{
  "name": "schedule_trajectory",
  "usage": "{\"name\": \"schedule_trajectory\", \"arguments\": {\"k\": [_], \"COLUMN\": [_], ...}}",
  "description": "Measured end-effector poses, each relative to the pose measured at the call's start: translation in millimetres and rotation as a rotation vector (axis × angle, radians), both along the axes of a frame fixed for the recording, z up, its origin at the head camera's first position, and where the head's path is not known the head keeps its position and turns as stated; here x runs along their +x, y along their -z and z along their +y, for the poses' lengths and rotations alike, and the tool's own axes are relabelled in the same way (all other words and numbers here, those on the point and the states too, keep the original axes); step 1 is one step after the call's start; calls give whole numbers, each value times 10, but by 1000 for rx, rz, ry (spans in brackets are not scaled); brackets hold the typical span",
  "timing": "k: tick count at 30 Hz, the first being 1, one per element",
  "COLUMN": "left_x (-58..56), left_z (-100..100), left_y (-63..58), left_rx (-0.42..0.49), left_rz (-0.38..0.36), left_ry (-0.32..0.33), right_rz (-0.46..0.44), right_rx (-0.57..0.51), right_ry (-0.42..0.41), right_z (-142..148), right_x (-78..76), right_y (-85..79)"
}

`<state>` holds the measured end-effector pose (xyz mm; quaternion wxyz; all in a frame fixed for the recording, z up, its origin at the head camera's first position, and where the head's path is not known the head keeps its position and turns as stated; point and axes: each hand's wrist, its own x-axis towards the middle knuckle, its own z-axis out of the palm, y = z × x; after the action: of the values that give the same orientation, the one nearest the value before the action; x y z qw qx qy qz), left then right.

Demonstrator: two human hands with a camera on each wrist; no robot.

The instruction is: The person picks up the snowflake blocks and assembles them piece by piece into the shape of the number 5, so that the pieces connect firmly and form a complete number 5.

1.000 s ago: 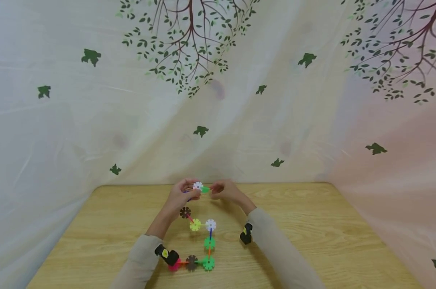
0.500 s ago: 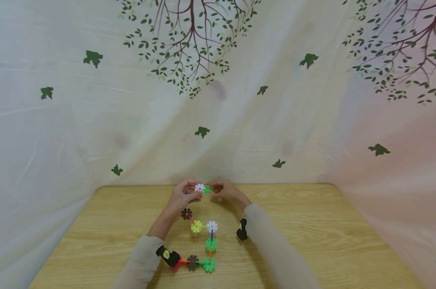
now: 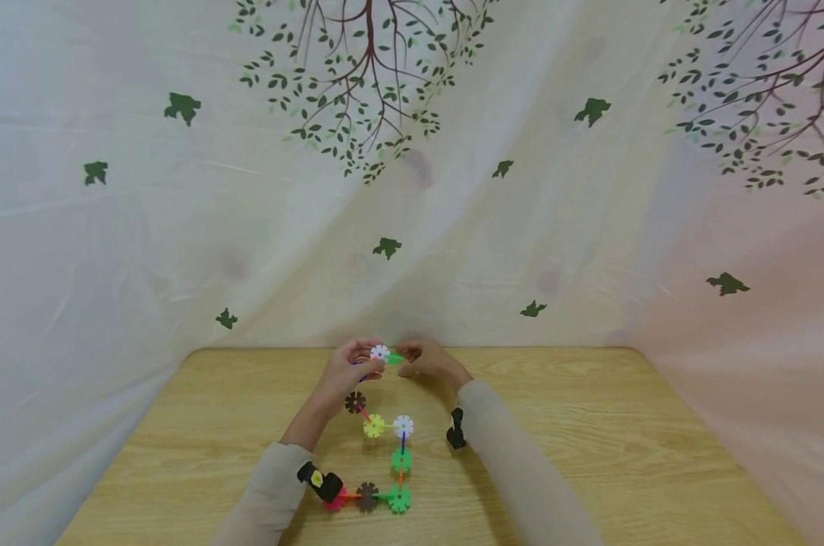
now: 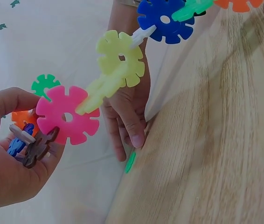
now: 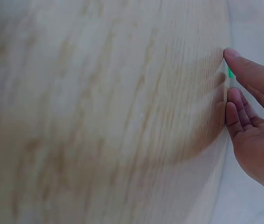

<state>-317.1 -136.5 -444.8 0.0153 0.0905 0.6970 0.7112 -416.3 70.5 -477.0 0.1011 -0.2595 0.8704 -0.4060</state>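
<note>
My left hand (image 3: 340, 375) grips the upper end of a chain of slotted plastic snowflake discs, its thumb near a white disc (image 3: 379, 353). In the left wrist view a pink disc (image 4: 52, 109), a brown disc (image 4: 38, 148) and an orange disc (image 4: 21, 116) sit at those fingers. My right hand (image 3: 431, 361) faces it, fingers bent toward the thumb. Its fingertips meet around a green snowflake disc (image 4: 130, 162), seen edge-on; in the right wrist view only a sliver shows. Another green disc (image 4: 41, 83) is partly hidden behind the pink one.
The chain trails toward me over the wooden table (image 3: 555, 455), through a yellow disc (image 3: 374, 426), a green disc (image 3: 399, 498) and a dark brown disc (image 3: 367, 497) to a pink-red disc partly covered by the left wrist camera (image 3: 328, 485). Behind hangs a printed cloth (image 3: 453, 250).
The right forearm and its wrist camera have turned slightly inward and forward. Both hands keep their places close together, and the chain lies as before; the whole head view drifts a little.
</note>
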Motion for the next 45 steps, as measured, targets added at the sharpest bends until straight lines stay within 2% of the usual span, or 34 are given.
{"name": "schedule_trajectory", "arguments": {"k": [8, 20, 32, 38, 45], "left_x": [-11, -17, -6, -14, -20], "left_z": [14, 4, 16, 17, 4], "left_y": [9, 10, 36, 34, 23], "left_rx": [-19, -25, -19, -21, -17], "left_rz": [8, 12, -1, -2, -2], "left_ry": [17, 28, 28, 22, 12], "right_rz": [3, -11, -20, -41, -65], "right_rx": [24, 0, 57, 36, -7], "right_ry": [-7, 9, 39, 72, 71], "right_z": [4, -30, -64, -57, -36], "right_x": [-30, -59, -65, -70, -35], "right_y": [22, 46, 56, 69, 40]}}
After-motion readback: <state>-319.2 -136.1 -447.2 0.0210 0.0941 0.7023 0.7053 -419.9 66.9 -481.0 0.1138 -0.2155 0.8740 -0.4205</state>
